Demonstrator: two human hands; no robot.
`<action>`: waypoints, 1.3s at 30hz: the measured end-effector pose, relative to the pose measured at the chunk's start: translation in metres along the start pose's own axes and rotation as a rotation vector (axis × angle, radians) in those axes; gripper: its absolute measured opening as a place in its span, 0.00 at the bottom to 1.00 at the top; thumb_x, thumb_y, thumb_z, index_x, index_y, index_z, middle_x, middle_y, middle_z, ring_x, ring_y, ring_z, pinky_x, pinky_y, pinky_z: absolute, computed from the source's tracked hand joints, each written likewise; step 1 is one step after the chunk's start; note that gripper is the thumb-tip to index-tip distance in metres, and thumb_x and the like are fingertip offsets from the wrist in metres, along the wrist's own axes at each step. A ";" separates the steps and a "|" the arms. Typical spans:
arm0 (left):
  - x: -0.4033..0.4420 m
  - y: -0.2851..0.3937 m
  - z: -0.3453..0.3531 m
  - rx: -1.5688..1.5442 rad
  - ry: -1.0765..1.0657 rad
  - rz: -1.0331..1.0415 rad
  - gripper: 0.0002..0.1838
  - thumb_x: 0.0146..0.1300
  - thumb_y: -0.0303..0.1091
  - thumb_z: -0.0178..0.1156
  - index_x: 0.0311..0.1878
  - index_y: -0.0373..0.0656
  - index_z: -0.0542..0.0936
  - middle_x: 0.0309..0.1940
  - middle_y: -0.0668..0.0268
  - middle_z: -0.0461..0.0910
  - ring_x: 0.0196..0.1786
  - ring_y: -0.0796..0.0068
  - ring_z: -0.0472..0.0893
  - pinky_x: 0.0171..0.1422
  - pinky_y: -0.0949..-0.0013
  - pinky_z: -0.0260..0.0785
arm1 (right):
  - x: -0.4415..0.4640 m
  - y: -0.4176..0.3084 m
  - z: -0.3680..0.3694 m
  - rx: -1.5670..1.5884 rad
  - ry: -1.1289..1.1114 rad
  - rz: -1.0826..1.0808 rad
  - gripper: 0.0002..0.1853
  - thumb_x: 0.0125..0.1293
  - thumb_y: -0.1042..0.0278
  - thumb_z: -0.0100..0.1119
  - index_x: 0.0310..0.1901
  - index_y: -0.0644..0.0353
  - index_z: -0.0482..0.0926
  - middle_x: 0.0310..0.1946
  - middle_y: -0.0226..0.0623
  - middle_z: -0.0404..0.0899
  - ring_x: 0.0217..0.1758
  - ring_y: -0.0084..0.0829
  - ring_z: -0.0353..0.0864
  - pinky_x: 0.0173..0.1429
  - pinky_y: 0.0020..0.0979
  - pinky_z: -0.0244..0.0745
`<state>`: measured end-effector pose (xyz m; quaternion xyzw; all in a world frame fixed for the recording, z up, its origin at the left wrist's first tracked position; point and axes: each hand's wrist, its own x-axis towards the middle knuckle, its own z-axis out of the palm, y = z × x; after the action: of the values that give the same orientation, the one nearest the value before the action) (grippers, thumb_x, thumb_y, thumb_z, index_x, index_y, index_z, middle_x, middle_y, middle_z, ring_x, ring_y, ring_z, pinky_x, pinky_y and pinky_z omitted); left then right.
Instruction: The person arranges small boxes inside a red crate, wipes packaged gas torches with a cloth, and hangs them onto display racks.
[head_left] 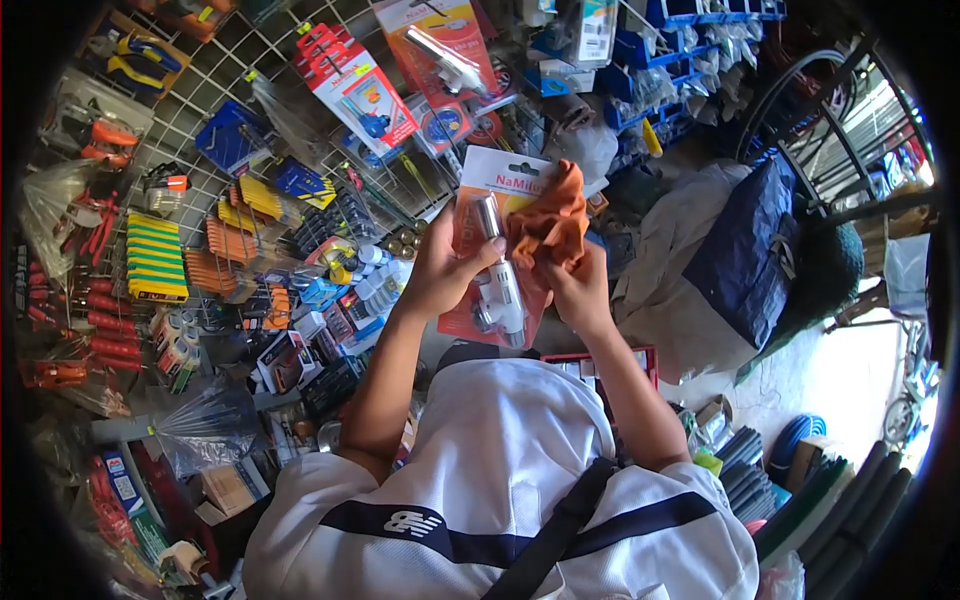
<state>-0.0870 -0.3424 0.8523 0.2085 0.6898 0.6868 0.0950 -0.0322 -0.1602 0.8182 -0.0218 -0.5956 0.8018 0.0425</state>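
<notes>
Two bare hands were up in front of a white shirt (pixel 480 430) in the head view. The left hand (pixel 445 268) had its fingers closed on the side of a torch pack (pixel 503 295), with its thumb across the front. The pack was a flat card with a silver and white torch on it, held just past the shirt. The right hand (pixel 580 290) pinched a crumpled orange cloth (pixel 555 222). The cloth covered part of the card's top right side, but I could not tell if they touched. Behind, more packs (pixel 362 95) hung on a white wire rack (pixel 222 72).
</notes>
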 end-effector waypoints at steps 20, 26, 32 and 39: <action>0.003 0.006 0.013 -0.130 0.374 -0.072 0.19 0.61 0.36 0.63 0.53 0.39 0.74 0.41 0.70 0.77 0.43 0.81 0.76 0.50 0.75 0.68 | -0.034 0.003 -0.019 -0.068 -0.305 0.477 0.24 0.71 0.54 0.58 0.60 0.58 0.67 0.51 0.32 0.75 0.53 0.28 0.79 0.56 0.35 0.78; 0.003 -0.006 0.003 -0.175 0.498 -0.089 0.21 0.62 0.33 0.63 0.56 0.37 0.73 0.47 0.64 0.78 0.49 0.76 0.77 0.55 0.70 0.69 | -0.048 0.042 -0.022 0.322 -0.082 0.281 0.17 0.72 0.67 0.56 0.59 0.61 0.68 0.47 0.28 0.75 0.50 0.22 0.77 0.52 0.31 0.81; 0.003 -0.029 0.024 -0.302 0.643 -0.068 0.35 0.66 0.41 0.59 0.73 0.50 0.55 0.59 0.63 0.70 0.55 0.74 0.74 0.61 0.69 0.66 | -0.035 0.024 -0.031 -0.364 -0.010 -0.164 0.14 0.61 0.77 0.62 0.49 0.64 0.76 0.45 0.43 0.81 0.44 0.40 0.84 0.44 0.33 0.80; -0.016 -0.024 0.030 -0.895 0.025 -0.060 0.47 0.67 0.69 0.42 0.76 0.44 0.46 0.72 0.50 0.59 0.68 0.56 0.68 0.72 0.51 0.60 | -0.044 -0.003 0.004 -0.861 -0.285 -0.696 0.27 0.48 0.71 0.64 0.53 0.68 0.76 0.57 0.55 0.74 0.63 0.54 0.74 0.64 0.45 0.73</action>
<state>-0.0636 -0.3211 0.8247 0.1184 0.3316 0.9171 0.1872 0.0118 -0.1675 0.8220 0.2689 -0.8405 0.4205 0.2106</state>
